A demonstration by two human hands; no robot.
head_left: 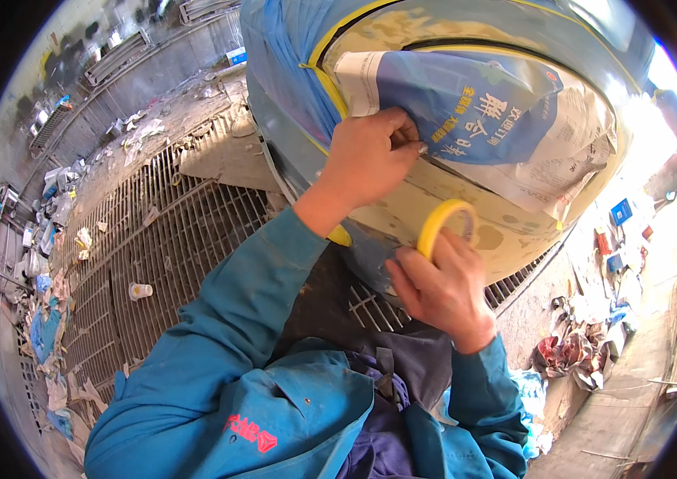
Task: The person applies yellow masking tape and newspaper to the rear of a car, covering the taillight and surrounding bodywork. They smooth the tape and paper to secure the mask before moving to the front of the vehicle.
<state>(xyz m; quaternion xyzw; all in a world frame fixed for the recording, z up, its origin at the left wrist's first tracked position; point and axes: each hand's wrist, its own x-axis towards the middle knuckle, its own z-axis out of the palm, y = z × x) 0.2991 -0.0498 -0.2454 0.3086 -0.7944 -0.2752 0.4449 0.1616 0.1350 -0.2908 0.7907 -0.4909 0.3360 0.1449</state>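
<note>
A rounded vehicle body panel (402,206) with patchy beige and grey paint fills the upper right. Printed newspaper (506,120) covers an opening in it, and yellow masking tape (328,89) lines nearby edges. My left hand (366,156) is at the newspaper's lower left edge, thumb and fingers pinched together; what lies between the fingertips is too small to make out. Lower and to the right, my right hand (446,287) grips a roll of yellow masking tape (432,227), held on edge just off the panel.
Blue plastic film (286,72) drapes the panel's left side. Underfoot is a metal floor grating (146,247) with a paper cup (140,291) on it. Crumpled paper (574,351) and scraps lie to the right, with more litter (47,331) along the left wall.
</note>
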